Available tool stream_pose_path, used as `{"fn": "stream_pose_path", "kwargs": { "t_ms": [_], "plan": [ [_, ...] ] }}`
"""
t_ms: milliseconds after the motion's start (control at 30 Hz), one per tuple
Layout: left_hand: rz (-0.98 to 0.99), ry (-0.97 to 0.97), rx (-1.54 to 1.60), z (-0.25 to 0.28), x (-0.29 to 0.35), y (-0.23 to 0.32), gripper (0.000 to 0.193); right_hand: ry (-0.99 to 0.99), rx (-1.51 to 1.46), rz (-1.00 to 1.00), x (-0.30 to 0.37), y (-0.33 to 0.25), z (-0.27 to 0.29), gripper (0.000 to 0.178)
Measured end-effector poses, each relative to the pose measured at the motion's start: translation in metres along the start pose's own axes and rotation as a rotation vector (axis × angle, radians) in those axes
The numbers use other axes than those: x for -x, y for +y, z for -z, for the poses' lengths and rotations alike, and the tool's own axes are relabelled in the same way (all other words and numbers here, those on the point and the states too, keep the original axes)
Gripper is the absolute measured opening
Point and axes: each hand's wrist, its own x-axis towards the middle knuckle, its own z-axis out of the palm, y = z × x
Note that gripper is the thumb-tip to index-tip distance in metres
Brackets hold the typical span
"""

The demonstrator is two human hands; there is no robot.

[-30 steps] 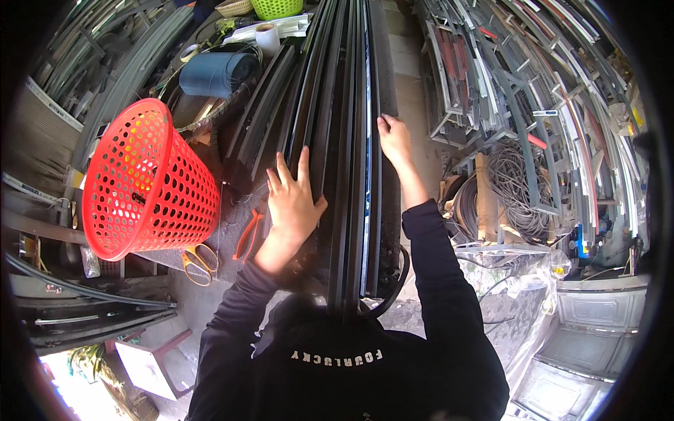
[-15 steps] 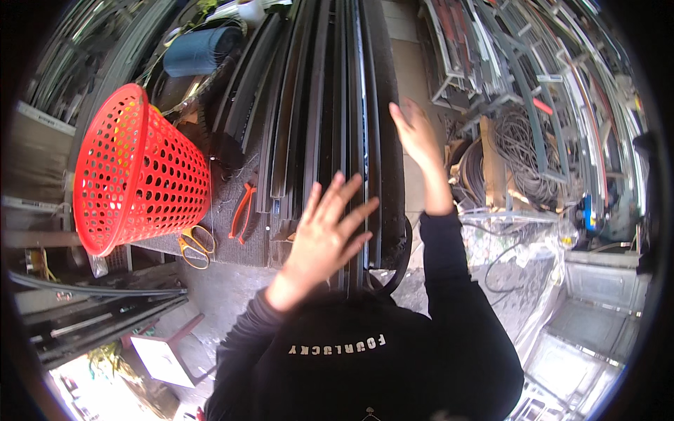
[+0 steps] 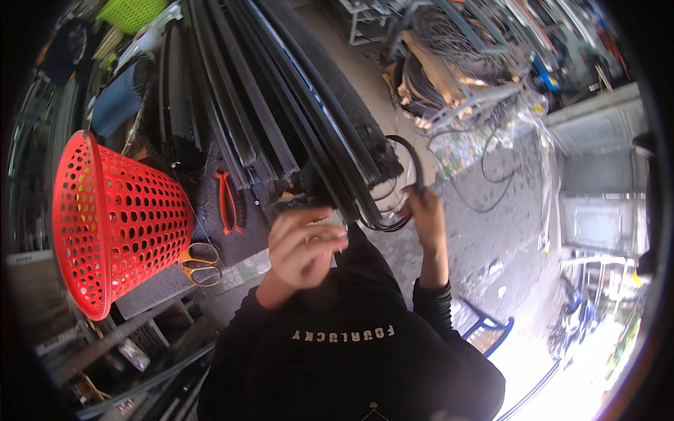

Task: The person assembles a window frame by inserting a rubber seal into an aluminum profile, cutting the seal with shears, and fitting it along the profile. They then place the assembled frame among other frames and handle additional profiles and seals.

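Observation:
My right hand (image 3: 426, 209) is closed on a looped black flexible strip (image 3: 414, 156) beside the near right corner of the bench. What the strip is made of cannot be made out. My left hand (image 3: 302, 247) hovers in front of the bench's near edge, slightly blurred. Its fingers are bent but apart, and nothing shows in them. Just beyond both hands, long dark profiles (image 3: 242, 91) lie side by side, their ends pointing toward me. Red-handled pliers (image 3: 226, 201) rest on the bench left of the profiles.
A red perforated basket (image 3: 144, 224) lies tipped on its side at the left. Orange-handled scissors (image 3: 200, 263) lie beside it. A blue roll (image 3: 119, 102) is behind. Coiled cable (image 3: 456, 52) sits on a rack at the far right, and a thin black cable (image 3: 484, 165) crosses the floor.
The view has swung right. My right hand has come down from beside the profiles and taken hold of the looped black strip. My left hand has drawn back off the profiles, its fingers now bent.

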Motion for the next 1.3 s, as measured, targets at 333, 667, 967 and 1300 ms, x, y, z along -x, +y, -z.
{"fn": "stream_pose_path", "kwargs": {
  "t_ms": [333,667,967,1300],
  "plan": [
    [-0.065,-0.667,0.329,-0.108,0.099,0.016,0.029,0.178,-1.134,0.147,0.139,-0.015,0.086,0.026],
    [0.433,-0.894,0.941,-0.151,0.039,0.037,0.016,0.453,-1.599,0.086,0.186,0.043,0.200,0.036],
    [1.128,-0.926,1.335,-0.216,-0.024,0.109,0.025,-0.013,-1.056,0.048,0.182,0.080,0.209,0.062],
    [1.067,-0.339,1.075,-0.307,0.043,0.140,0.025,0.136,0.300,0.165,0.221,0.100,0.167,0.045]
  ]
}}
